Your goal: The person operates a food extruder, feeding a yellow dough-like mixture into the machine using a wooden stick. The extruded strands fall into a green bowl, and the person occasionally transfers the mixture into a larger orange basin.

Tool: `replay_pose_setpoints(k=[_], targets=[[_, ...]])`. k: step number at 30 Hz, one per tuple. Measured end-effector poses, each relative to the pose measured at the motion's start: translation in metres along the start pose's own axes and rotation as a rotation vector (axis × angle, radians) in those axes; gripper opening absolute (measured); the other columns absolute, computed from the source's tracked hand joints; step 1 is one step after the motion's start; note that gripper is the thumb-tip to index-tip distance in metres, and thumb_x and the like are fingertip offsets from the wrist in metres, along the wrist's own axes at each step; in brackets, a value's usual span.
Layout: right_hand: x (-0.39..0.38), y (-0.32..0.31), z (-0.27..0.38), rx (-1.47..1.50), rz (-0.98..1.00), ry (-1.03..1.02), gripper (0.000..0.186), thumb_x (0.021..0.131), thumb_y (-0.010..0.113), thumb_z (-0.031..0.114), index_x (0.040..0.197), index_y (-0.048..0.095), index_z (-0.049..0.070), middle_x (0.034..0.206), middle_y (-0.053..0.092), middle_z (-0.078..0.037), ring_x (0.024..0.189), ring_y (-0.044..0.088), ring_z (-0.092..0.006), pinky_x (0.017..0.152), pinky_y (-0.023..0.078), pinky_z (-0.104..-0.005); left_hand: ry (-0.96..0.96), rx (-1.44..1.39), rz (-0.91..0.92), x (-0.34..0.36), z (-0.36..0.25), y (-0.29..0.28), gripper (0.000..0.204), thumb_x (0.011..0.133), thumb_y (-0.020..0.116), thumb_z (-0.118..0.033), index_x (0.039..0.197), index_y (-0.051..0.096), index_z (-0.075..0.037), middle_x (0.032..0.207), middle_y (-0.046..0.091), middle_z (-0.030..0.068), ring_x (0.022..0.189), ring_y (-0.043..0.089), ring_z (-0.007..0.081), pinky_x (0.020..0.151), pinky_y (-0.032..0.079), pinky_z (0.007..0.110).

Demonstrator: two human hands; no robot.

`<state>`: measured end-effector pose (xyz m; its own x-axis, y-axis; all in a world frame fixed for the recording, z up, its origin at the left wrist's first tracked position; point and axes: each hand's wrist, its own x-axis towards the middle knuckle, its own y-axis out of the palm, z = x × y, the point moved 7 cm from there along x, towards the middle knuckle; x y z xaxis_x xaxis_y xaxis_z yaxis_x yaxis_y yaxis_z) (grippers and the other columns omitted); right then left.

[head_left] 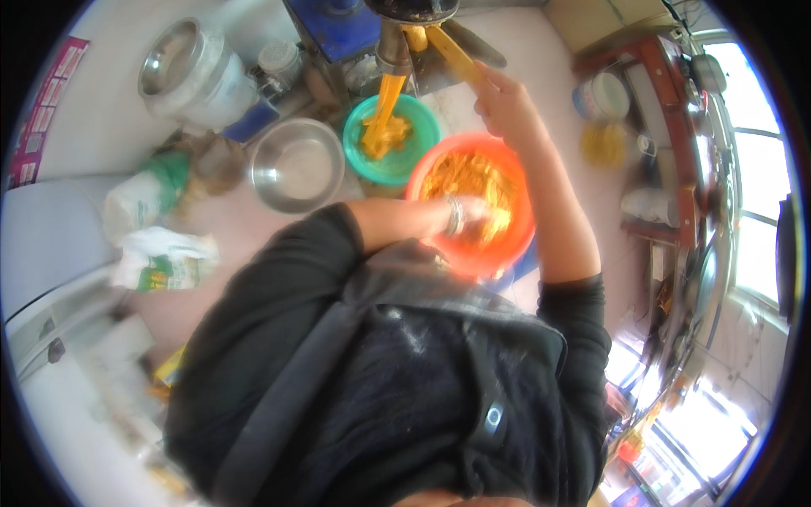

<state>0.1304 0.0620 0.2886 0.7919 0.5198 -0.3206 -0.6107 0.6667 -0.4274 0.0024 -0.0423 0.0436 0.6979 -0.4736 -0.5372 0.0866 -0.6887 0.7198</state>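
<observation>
My left hand (477,217) reaches into an orange-red basin (530,196) of yellow-orange dough pieces (463,171); its blurred fingers sink among them, so their grip is unclear. A band circles that wrist. Higher up, my right hand (503,100) is closed round a flat yellowish wooden stick (452,52). The stick's far end meets the dark round mouth of a metal machine (393,46). From the machine's lower tube a yellow dough strand (387,100) hangs into a green bowl (434,142), where more has piled up.
A steel bowl (297,160) stands left of the green one. Farther left are a large pale container with a metal basin (173,57) on it and plastic bags (169,258). A brown wooden shelf (676,135) runs along the right, near a white bucket (604,95).
</observation>
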Motion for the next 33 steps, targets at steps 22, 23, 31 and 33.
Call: replay_pose_setpoints(k=[22, 23, 31, 33], targets=[[-0.007, -0.003, 0.014, -0.689, -0.137, -0.361, 0.042, 0.098, 0.053, 0.014, 0.140, 0.057, 0.019, 0.104, 0.068, -0.025, 0.094, 0.068, -0.0406, 0.083, 0.053, -0.0452, 0.017, 0.178, -0.105, -0.008, -0.015, 0.002, 0.026, 0.091, 0.065, -0.008, 0.117, 0.062, -0.006, 0.102, 0.069, 0.0099, 0.088, 0.070, 0.0241, 0.066, 0.060, 0.044], [-0.011, -0.006, 0.014, -0.668, -0.130, -0.343, 0.044, 0.097, 0.053, 0.016, 0.141, 0.055, 0.021, 0.103, 0.068, -0.025, 0.095, 0.067, -0.0419, 0.083, 0.053, -0.0471, 0.014, 0.168, -0.096, -0.008, -0.016, 0.002, 0.027, 0.091, 0.065, -0.008, 0.118, 0.061, -0.006, 0.103, 0.069, 0.0095, 0.088, 0.070, 0.0239, 0.067, 0.060, 0.044], [-0.029, 0.006, 0.014, -0.722, -0.045, -0.338, 0.051, 0.097, 0.049, 0.019, 0.147, 0.045, 0.025, 0.094, 0.069, -0.024, 0.091, 0.066, -0.0433, 0.081, 0.053, -0.0511, 0.004, -0.064, -0.072, -0.014, -0.026, 0.000, 0.026, 0.091, 0.061, -0.005, 0.117, 0.061, -0.007, 0.103, 0.069, 0.0095, 0.089, 0.070, 0.0230, 0.071, 0.061, 0.042], [-0.021, 0.010, 0.015, -0.766, -0.037, -0.322, 0.052, 0.097, 0.048, 0.018, 0.148, 0.043, 0.026, 0.092, 0.069, -0.024, 0.089, 0.067, -0.0431, 0.080, 0.053, -0.0513, 0.001, -0.105, -0.060, -0.024, -0.030, 0.007, 0.027, 0.090, 0.061, -0.004, 0.117, 0.060, -0.007, 0.103, 0.069, 0.0095, 0.089, 0.070, 0.0232, 0.071, 0.061, 0.042]])
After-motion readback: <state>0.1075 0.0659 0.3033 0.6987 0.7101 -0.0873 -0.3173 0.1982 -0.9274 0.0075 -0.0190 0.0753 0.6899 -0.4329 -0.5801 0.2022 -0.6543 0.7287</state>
